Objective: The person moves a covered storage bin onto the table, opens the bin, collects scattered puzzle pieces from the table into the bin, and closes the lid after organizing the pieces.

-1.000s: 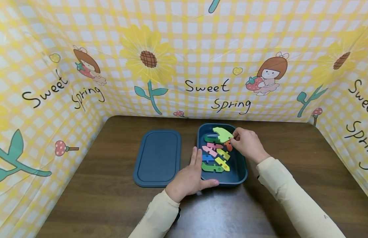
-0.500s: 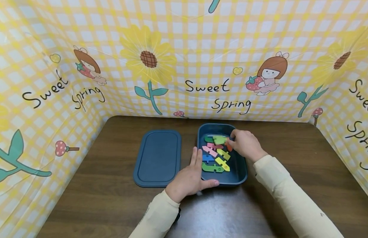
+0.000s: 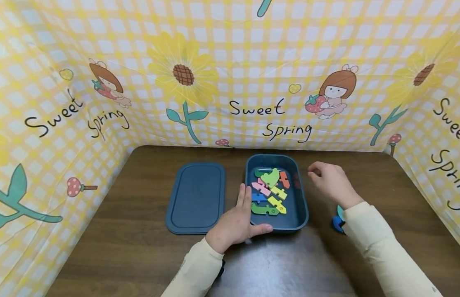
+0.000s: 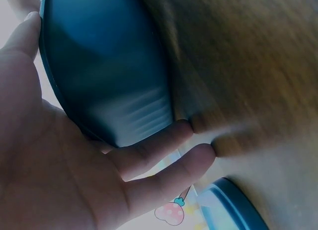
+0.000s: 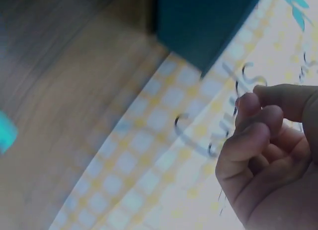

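My left hand (image 3: 235, 225) rests against the left wall and near-left corner of a dark blue box (image 3: 303, 214), fingers straight and thumb across the near rim. In the left wrist view, straight fingers lie along the outside of the box (image 4: 109, 66). Several flat coloured puzzle pieces lie inside, among them a light green piece (image 3: 271, 178), an orange piece (image 3: 284, 180) and a long green piece (image 3: 264, 209). Right of the box, my right hand (image 3: 335, 185) hovers with curled fingers and nothing visible between them. In the right wrist view, thumb and fingertips of this hand (image 5: 268, 150) come close together.
A dark blue lid (image 3: 195, 198) lies flat on the brown table (image 3: 141, 255), left of the box. Blue and teal pieces (image 3: 338, 220) lie on the table, partly covered by the right sleeve. A yellow checked cloth (image 3: 248, 74) surrounds the table's back and sides.
My right hand has let go of the light green piece, which now lies on the others in the box, and has moved right, out of the box. The left hand stays put.
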A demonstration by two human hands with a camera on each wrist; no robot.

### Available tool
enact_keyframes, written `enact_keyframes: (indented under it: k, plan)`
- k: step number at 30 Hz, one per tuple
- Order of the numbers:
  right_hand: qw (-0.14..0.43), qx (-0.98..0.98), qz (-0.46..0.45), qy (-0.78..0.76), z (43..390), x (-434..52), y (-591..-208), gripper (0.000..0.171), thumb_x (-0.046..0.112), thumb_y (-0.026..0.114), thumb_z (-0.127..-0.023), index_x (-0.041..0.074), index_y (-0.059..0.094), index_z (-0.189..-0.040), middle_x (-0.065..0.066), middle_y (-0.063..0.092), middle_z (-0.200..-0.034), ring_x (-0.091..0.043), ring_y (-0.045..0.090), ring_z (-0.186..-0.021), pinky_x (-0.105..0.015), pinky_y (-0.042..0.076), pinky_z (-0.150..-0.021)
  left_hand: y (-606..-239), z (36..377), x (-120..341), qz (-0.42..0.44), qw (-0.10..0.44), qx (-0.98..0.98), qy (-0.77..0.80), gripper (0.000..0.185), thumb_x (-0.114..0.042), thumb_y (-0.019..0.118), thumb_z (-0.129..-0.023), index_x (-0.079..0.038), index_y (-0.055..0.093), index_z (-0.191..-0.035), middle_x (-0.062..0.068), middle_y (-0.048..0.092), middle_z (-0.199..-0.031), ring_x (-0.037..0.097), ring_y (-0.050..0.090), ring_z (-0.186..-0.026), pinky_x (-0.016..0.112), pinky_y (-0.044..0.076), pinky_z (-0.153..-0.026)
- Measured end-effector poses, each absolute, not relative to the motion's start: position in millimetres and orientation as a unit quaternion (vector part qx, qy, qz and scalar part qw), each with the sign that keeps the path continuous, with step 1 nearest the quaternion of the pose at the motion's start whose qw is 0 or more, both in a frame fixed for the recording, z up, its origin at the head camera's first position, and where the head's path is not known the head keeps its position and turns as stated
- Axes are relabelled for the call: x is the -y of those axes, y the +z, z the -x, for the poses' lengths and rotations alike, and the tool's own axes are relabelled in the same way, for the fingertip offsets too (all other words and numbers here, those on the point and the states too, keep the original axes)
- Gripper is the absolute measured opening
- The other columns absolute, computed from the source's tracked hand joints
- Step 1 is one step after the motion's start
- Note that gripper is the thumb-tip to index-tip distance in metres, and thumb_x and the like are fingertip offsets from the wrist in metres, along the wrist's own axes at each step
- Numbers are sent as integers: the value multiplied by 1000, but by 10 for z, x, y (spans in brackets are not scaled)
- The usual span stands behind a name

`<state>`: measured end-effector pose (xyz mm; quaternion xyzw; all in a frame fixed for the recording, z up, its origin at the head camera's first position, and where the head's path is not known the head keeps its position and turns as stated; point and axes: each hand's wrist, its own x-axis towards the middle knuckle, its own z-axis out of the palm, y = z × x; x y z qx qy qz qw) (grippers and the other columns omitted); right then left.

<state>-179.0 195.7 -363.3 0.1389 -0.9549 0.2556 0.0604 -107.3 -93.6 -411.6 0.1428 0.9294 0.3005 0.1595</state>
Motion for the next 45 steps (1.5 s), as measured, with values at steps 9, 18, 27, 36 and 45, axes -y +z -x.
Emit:
enact_keyframes:
  k: [9, 18, 27, 36, 45]
  plan:
    - [-35, 961, -147, 231, 1515, -2575, -3736, 21, 9, 61, -100, -4, 68, -115, -9, 71, -95, -21, 65, -79, -43, 53, -69, -4111, 1067, 970, -138, 159, -926, 314, 121, -67, 70, -85, -13, -5, -163, 4, -17, -168, 14, 61, -62, 33, 47, -56]
    - [-108, 967, -127, 193, 1268, -2904, -3954, 18, 20, 72, -94, 3, 69, -100, 0, 66, -86, -19, 61, -78, -43, 50, -67, -4152, 1077, 997, -134, 158, -927, 313, 121, -68, 69, -85, -14, -5, -163, 4, -17, -168, 20, 66, -73, 34, 49, -59]
    - [-96, 972, -114, 180, 1183, -2892, -4193, 29, 31, 72, -95, 11, 54, -83, 3, 44, -69, -16, 42, -63, -34, 32, -59, -4141, 1069, 988, -135, 155, -928, 311, 120, -67, 69, -85, -12, -4, -163, 7, -16, -168, 31, 68, -91, 34, 49, -61]
    - [-83, 976, -102, 172, 1177, -2963, -4180, 20, 22, 67, -98, 9, 58, -86, 1, 50, -72, -17, 46, -66, -36, 37, -60, -4159, 1083, 946, -138, 158, -928, 307, 120, -68, 68, -85, -13, -5, -163, 5, -17, -168, 31, 68, -92, 35, 48, -61]
    - [-73, 972, -119, 188, 1215, -3128, -4207, 41, 14, 71, -94, -4, 59, -129, -9, 67, -91, -25, 62, -77, -48, 49, -68, -4143, 1088, 917, -143, 157, -929, 302, 120, -68, 68, -86, -13, -5, -163, 5, -17, -168, 32, 68, -95, 35, 49, -63]
